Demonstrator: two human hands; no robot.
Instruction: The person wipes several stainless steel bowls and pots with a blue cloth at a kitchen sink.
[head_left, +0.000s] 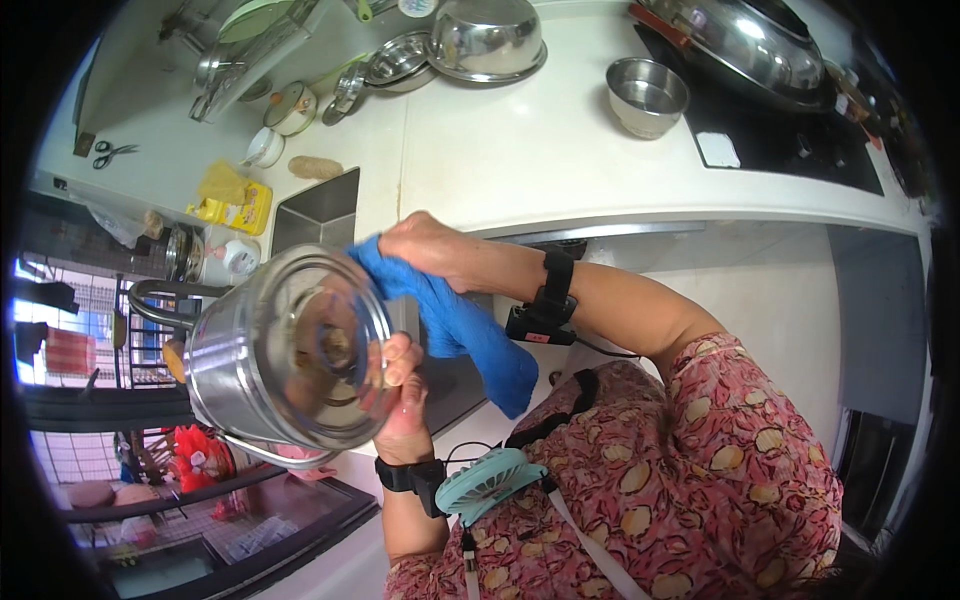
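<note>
My left hand (401, 379) grips the rim edge of a shiny stainless steel pot (232, 375), which is tipped on its side above the sink area. Its round, mirror-like end faces me, and a curved metal handle shows at its lower side. In my right hand (424, 244) is a bunched blue cloth (472, 330), pressed to the pot's upper edge; the rest of the cloth hangs down towards my body. Behind the pot, a metal sink basin (319, 210) is partly hidden. A curved faucet (154, 300) stands beyond the pot.
On the white counter are a steel bowl (647, 97), an upturned steel basin (487, 41), smaller bowls (397, 60), scissors (112, 154), a yellow container (251, 210) and a soap bottle (240, 257). A large wok (750, 45) sits on the black cooktop (787, 150). A teal fan (487, 484) hangs at my chest.
</note>
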